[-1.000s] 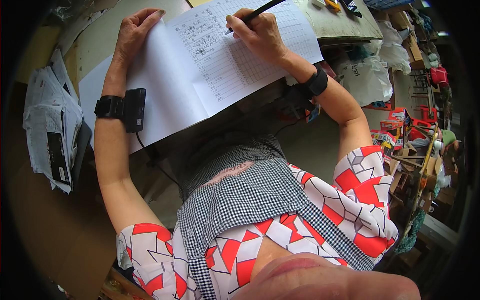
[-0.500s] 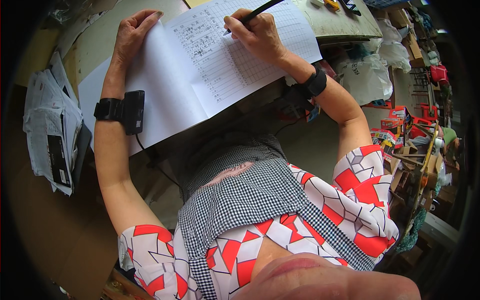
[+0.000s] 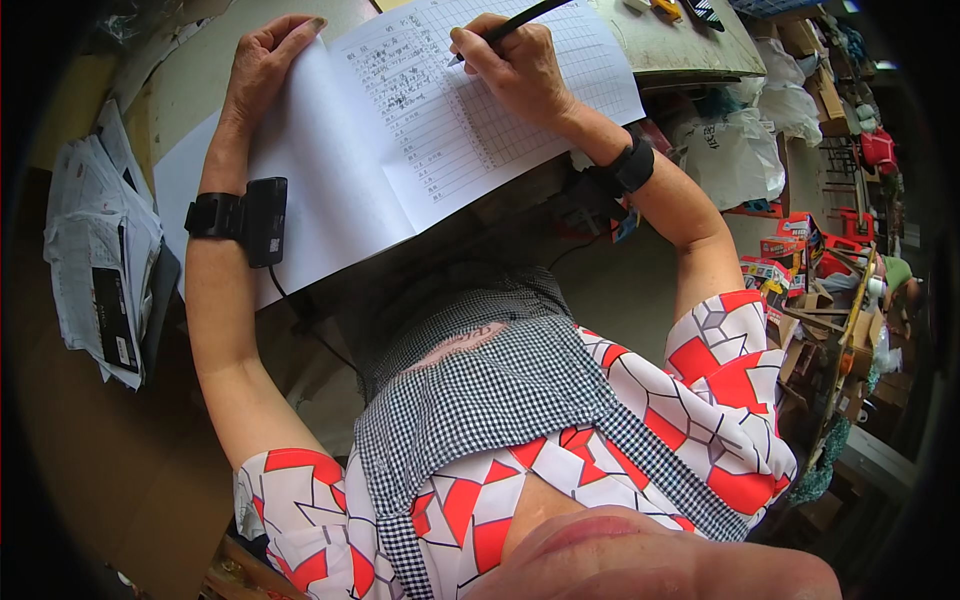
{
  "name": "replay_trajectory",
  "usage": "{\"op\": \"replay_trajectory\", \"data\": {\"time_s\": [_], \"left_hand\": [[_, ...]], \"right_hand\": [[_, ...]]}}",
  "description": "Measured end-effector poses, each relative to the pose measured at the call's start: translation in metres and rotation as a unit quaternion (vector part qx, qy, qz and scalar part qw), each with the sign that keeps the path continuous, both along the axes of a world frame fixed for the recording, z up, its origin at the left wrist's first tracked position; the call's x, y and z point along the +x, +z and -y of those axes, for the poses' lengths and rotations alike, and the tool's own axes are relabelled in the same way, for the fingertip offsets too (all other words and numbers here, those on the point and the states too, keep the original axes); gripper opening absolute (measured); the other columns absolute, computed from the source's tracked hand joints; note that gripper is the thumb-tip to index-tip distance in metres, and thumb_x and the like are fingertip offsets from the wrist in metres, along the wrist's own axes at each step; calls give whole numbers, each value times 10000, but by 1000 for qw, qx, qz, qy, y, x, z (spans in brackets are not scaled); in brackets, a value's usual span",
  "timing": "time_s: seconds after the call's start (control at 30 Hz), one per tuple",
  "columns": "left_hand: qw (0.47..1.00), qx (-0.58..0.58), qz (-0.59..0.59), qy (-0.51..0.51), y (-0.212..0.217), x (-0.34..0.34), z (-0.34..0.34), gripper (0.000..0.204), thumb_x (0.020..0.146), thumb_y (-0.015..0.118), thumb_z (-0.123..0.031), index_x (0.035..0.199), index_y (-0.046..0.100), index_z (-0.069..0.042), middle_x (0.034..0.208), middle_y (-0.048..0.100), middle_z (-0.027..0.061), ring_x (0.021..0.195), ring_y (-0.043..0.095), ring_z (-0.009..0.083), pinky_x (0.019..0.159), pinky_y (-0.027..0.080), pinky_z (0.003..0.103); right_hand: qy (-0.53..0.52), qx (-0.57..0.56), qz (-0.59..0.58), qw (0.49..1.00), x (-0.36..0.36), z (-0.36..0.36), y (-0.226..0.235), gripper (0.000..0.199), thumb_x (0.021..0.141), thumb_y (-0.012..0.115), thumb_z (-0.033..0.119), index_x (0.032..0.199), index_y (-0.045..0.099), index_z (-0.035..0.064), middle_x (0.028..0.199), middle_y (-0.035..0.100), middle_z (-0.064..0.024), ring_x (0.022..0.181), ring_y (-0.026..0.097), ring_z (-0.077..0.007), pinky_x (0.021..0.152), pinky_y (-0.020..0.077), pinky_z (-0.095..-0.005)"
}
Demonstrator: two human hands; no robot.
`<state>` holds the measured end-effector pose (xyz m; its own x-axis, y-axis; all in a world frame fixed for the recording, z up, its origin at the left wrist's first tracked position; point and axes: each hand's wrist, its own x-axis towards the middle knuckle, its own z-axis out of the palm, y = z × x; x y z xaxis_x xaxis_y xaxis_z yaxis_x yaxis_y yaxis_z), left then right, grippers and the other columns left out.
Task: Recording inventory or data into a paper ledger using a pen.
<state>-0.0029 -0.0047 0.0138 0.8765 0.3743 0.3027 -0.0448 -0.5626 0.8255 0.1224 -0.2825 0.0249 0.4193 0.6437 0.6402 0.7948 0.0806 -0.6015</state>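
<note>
Head view: little differs from before; our right hand [image 3: 520, 68] still pinches the pen [image 3: 510, 22] over the notebook [image 3: 440, 130] at the desk's [image 3: 680, 45] near edge; our left hand [image 3: 262, 68] stays flat, fingers spread. The pen's end is cut off.

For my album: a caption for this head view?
Right hand writing with a pen in a ruled notebook; left hand steadying it.

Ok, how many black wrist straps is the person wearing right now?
2. One black wrist strap with a boxy black device sits on the left forearm, beside the open ruled notebook; the other black strap wraps the right wrist, whose hand holds a black pen.
</note>
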Motion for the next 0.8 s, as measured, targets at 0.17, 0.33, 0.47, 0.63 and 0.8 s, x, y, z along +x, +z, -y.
{"op": "replay_trajectory", "data": {"time_s": [0.17,0.33,0.47,0.63,0.8], "left_hand": [[1000,5,3,-5,1,-1,1,315,875,621,-375,1052,734,-140,887,728,34,698,667,99,704,552,252],[1000,9,16,0,1,-1,3,302,882,619,-346,1058,730,-127,893,724,25,686,647,81,677,536,234],[1000,7,30,-3,0,0,4,279,893,622,-299,1058,724,-98,873,714,7,625,603,47,602,504,195],[1000,7,30,-4,0,0,5,275,901,614,-294,1060,723,-97,870,713,5,625,600,43,603,501,189],[1000,-3,13,-3,0,-1,4,266,905,614,-282,1060,722,-95,870,713,3,626,600,40,600,501,186]], "right_hand": [[1,-3,7,1000,-1,0,2,206,910,611,158,815,682,-11,576,641,-67,457,571,-108,444,453,-242],[0,-9,18,1000,0,0,1,217,913,607,160,807,683,-13,571,638,-73,457,578,-114,446,458,-244],[-3,-11,18,1000,-1,0,2,223,915,604,163,802,683,-12,572,641,-76,459,589,-120,445,460,-246],[-5,-6,25,1000,0,-1,1,224,914,605,162,793,681,-11,561,636,-74,450,587,-120,438,457,-243],[0,1,33,999,4,-4,-4,214,910,610,152,785,680,-7,539,621,-72,436,577,-117,428,446,-242]]}}
